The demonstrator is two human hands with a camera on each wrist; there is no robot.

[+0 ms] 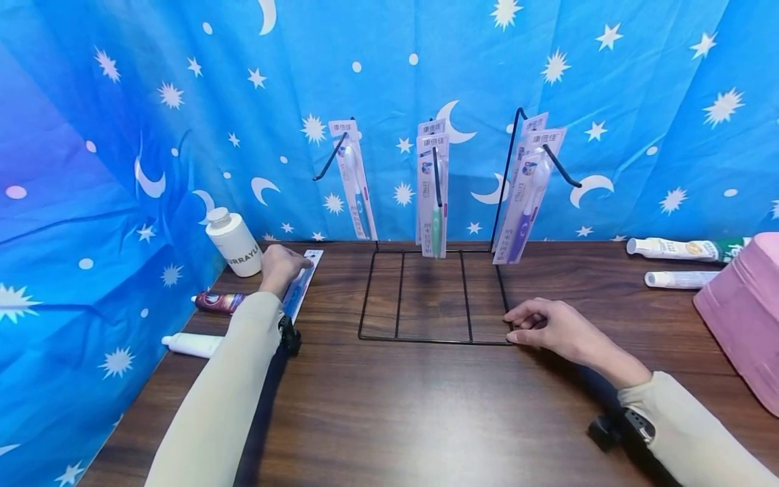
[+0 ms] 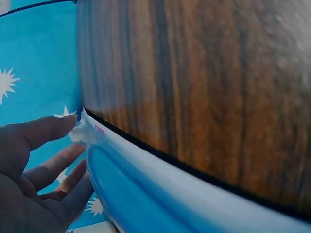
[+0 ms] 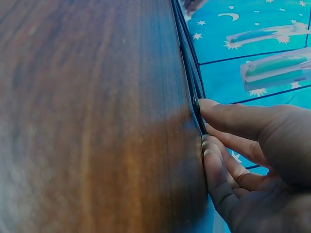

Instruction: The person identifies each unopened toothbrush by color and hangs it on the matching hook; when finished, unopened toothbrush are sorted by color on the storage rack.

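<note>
At the left, my left hand point(image 1: 281, 267) pinches the clear end of a packaged blue toothbrush point(image 1: 303, 285) lying on the table. In the left wrist view, thumb and fingertips are at the edge of its plastic blister point(image 2: 116, 179). My right hand point(image 1: 560, 329) holds the front right corner of a black wire display rack point(image 1: 435, 342) between thumb and fingers. From its hooks hang more packaged toothbrushes: one on the left hook point(image 1: 358, 186), a green one in front on the middle hook point(image 1: 435, 203), and a purple one in front on the right hook point(image 1: 523, 203).
Left of my left hand stand a white bottle point(image 1: 234, 243), a dark red tube point(image 1: 218, 302) and a white tube point(image 1: 193, 344). Toothpaste tubes point(image 1: 675, 249) and a pink fabric item point(image 1: 745, 318) are at the right. A blue starry curtain point(image 1: 389, 81) hangs behind the table.
</note>
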